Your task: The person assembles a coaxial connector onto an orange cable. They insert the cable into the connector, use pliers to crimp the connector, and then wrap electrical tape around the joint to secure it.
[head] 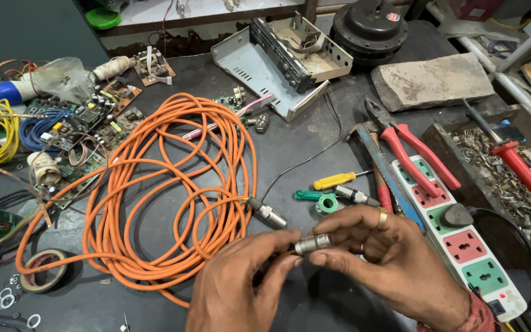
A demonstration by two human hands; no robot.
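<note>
A small silver metal connector [313,243] is pinched between both hands near the bottom centre. My left hand [235,289] grips its left end, where the orange cable enters. My right hand [394,258], with rings on two fingers, closes its fingertips around the connector's barrel. The long orange cable [167,184] lies coiled on the dark bench to the left. Its other end carries a second silver connector [267,213], lying free just above my left hand.
Red-handled pliers [410,154], yellow [336,180] and green [308,195] screwdrivers and a solder spool [327,203] lie right of the coil. A white power strip [462,237] runs beside my right hand. Circuit boards [84,132], a tape roll [43,270], an open metal chassis [278,61] and a brick [431,80] crowd the bench.
</note>
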